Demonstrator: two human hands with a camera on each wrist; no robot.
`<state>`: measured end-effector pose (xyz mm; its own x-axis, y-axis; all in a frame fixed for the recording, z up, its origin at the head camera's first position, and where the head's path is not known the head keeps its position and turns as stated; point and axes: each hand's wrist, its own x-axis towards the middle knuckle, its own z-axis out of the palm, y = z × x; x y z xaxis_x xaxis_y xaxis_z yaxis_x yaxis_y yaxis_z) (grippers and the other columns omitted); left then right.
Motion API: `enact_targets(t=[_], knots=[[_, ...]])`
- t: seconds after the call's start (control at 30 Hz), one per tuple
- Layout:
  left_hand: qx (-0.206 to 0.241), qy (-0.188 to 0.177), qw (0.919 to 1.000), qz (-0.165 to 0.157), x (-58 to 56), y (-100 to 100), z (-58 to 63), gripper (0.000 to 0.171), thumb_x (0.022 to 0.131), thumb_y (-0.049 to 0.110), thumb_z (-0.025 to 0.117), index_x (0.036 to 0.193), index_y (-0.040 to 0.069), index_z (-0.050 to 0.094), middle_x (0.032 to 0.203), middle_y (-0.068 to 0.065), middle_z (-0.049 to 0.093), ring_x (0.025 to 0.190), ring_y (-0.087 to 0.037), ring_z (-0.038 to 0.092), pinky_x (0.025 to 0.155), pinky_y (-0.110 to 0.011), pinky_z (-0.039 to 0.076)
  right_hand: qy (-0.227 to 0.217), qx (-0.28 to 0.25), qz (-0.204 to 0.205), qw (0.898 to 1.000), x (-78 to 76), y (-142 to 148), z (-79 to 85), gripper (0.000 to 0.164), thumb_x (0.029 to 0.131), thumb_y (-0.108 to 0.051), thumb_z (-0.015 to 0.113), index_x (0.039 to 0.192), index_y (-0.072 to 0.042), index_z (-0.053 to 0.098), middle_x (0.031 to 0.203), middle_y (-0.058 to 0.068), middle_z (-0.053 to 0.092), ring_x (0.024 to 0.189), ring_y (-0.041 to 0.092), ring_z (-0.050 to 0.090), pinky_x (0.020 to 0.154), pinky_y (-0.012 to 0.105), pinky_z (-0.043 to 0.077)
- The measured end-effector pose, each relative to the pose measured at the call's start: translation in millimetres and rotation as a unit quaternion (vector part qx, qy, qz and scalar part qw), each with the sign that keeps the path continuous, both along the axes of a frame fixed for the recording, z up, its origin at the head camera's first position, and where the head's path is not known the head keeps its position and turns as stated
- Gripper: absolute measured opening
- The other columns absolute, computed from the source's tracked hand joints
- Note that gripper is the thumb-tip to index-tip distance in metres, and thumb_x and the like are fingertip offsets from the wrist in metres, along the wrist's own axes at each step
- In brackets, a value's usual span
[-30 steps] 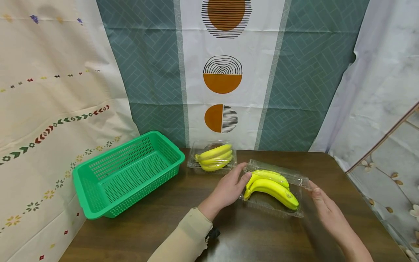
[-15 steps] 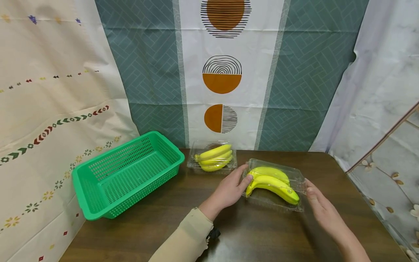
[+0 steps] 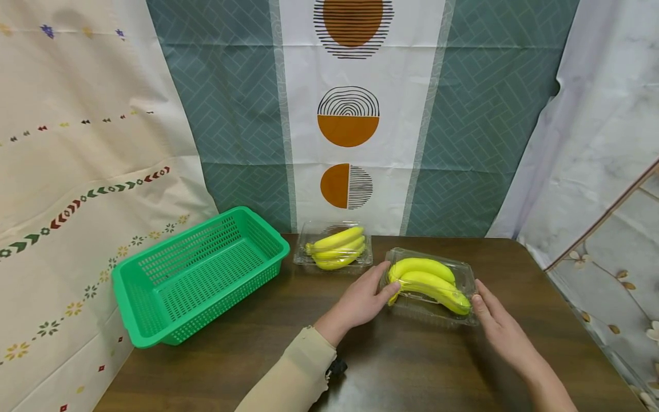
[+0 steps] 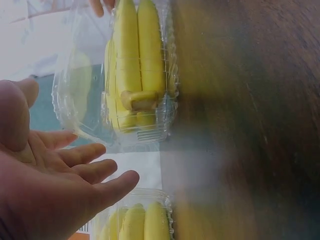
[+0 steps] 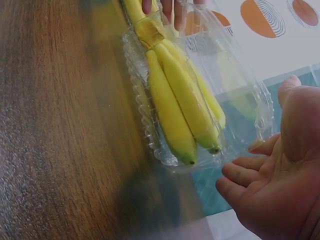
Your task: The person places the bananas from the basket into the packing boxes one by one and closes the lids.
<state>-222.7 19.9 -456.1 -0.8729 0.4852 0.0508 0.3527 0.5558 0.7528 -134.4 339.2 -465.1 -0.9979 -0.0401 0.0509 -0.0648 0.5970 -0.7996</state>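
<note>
A clear plastic clamshell box (image 3: 423, 306) holds a bunch of yellow bananas (image 3: 427, 283) on the right part of the brown table. Its hinged lid (image 3: 463, 272) leans over the bananas, partly raised in both wrist views. My left hand (image 3: 360, 300) is at the box's left end, fingers extended, with the index fingertip at the lid's corner (image 4: 75, 131). At the opposite end, my right hand (image 3: 501, 326) has its fingers extended too. Its index fingertip is right at the lid rim (image 5: 262, 137), and the thumb stands apart from the plastic.
Behind my left hand, a second clear box (image 3: 304, 257) with bananas (image 3: 337, 247) stands at the table's back edge. A green perforated basket (image 3: 206, 320) occupies the left side of the table (image 3: 412, 372). Patterned cloths (image 3: 242, 114) hang around the back and sides.
The lid has swung down toward me over the bananas, both hands moving with it at its ends. The basket and the second box have stayed in place.
</note>
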Motion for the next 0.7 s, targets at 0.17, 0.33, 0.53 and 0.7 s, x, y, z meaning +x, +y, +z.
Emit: enact_targets(t=[0.17,0.33,0.53,0.7], knots=[[-0.007,0.002,1.0,-0.004,-1.5,0.8,-2.1,0.076,0.114,0.06,0.05,0.175,0.016,0.034,0.176,-0.009,0.038,0.161,-0.028,0.038,0.126,-0.055,0.036,-0.004,-0.001,0.002,1.0,-1.8,-1.0,-1.2,0.074,0.122,-0.041,0.037,0.175,0.002,0.008,0.176,0.039,0.009,0.158,0.066,0.011,0.118,0.085,0.016],[-0.012,0.0,0.9999,-0.005,-2.1,0.6,-4.3,0.077,0.114,0.06,0.051,0.174,0.016,0.034,0.176,-0.009,0.038,0.161,-0.028,0.038,0.126,-0.054,0.037,-0.006,0.002,0.004,1.0,-3.7,-1.6,-2.6,0.075,0.122,-0.041,0.037,0.174,0.005,0.008,0.176,0.04,0.009,0.158,0.066,0.01,0.119,0.084,0.015],[-0.01,-0.005,0.9999,-0.01,-2.8,0.1,-8.0,0.078,0.114,0.059,0.053,0.174,0.014,0.034,0.177,-0.008,0.037,0.161,-0.026,0.038,0.126,-0.052,0.037,-0.008,0.003,0.006,1.0,-6.1,-1.2,-7.2,0.076,0.122,-0.04,0.038,0.172,0.009,0.009,0.175,0.041,0.009,0.158,0.066,0.01,0.12,0.083,0.015],[-0.007,-0.005,0.9998,-0.016,-3.7,-0.8,-11.7,0.078,0.114,0.057,0.054,0.175,0.015,0.032,0.178,-0.006,0.034,0.162,-0.025,0.036,0.127,-0.052,0.037,-0.014,0.006,0.005,1.0,-7.3,-0.5,-9.5,0.077,0.122,-0.042,0.039,0.173,0.009,0.009,0.175,0.041,0.009,0.159,0.066,0.01,0.119,0.084,0.016]])
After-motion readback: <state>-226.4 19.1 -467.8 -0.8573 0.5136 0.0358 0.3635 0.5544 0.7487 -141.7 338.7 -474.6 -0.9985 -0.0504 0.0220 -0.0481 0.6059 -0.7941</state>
